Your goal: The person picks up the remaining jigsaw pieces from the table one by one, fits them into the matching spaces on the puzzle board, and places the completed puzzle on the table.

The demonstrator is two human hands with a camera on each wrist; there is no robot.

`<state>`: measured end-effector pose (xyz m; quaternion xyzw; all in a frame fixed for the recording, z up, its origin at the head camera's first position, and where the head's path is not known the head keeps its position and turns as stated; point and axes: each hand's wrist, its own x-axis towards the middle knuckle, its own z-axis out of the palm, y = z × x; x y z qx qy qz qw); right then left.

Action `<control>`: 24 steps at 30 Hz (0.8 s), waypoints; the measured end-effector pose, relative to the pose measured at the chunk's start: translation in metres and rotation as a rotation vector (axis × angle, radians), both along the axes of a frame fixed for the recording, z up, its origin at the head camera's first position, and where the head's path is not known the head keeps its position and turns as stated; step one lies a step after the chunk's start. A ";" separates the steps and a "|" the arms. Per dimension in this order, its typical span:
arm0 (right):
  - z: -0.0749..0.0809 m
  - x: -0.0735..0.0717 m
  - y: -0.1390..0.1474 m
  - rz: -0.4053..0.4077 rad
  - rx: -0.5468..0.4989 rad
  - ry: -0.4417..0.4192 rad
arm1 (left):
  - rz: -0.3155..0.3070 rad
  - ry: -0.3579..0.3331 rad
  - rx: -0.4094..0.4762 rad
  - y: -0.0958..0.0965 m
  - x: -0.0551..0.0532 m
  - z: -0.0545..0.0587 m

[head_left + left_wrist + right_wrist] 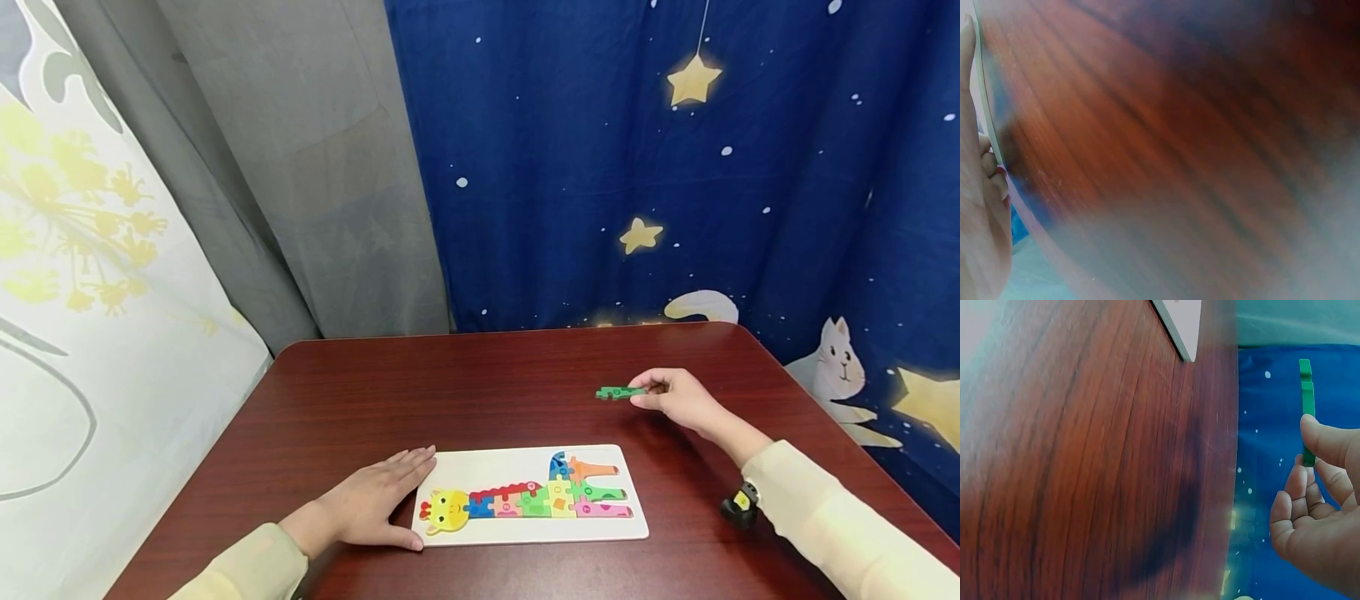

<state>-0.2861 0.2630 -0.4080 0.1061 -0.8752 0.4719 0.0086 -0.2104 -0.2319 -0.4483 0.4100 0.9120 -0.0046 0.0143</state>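
A white giraffe puzzle board (517,537) lies flat on the table, its colourful pieces forming a giraffe on its side with the yellow head (447,511) at the left. My left hand (375,497) rests at the board's left edge, fingers straight and thumb at the near corner. Beyond the board, my right hand (678,398) pinches a green puzzle piece (617,392) by one end, between thumb and fingers. From the right wrist view the same green piece (1308,397) appears edge-on, raised off the table. Part of the left hand (985,231) lines the left wrist view's side.
The dark red wooden table (420,383) has rounded far corners. Behind it hang a grey curtain (337,167) and a blue star-print curtain (555,167). A white patterned cloth (112,375) hangs at the left. A small black device (741,504) sits at my right wrist.
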 end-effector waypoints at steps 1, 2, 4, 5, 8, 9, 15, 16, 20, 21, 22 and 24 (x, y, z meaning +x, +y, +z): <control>0.000 0.001 -0.001 0.003 0.001 0.001 | 0.001 -0.001 0.000 0.000 0.000 0.000; 0.000 0.002 -0.003 0.007 0.000 0.000 | 0.002 -0.001 0.001 0.000 0.000 0.000; 0.000 0.003 -0.005 0.016 0.002 0.003 | 0.003 0.000 0.003 0.000 0.001 0.000; 0.000 0.004 -0.006 0.019 0.004 0.005 | 0.002 0.002 0.005 0.000 0.001 0.000; 0.001 0.006 -0.010 0.029 0.009 0.006 | -0.002 0.008 0.007 0.000 0.001 0.000; 0.001 0.007 -0.010 0.032 0.010 0.006 | -0.002 0.007 0.007 0.000 0.001 0.000; 0.003 0.010 -0.017 0.046 0.019 0.002 | 0.007 -0.003 -0.002 0.000 0.000 0.000; 0.002 0.011 -0.018 0.049 0.021 0.002 | 0.009 -0.006 -0.004 0.000 0.000 0.000; 0.000 0.012 -0.022 0.054 0.031 -0.004 | 0.011 -0.013 -0.002 0.000 0.001 0.001; 0.000 0.013 -0.023 0.057 0.032 -0.005 | 0.010 -0.014 -0.002 0.000 0.001 0.001; -0.001 0.014 -0.024 0.059 0.031 -0.006 | 0.010 -0.014 -0.001 0.000 0.001 0.001; -0.001 0.015 -0.027 0.069 0.025 -0.008 | 0.011 -0.015 0.000 0.001 0.002 0.002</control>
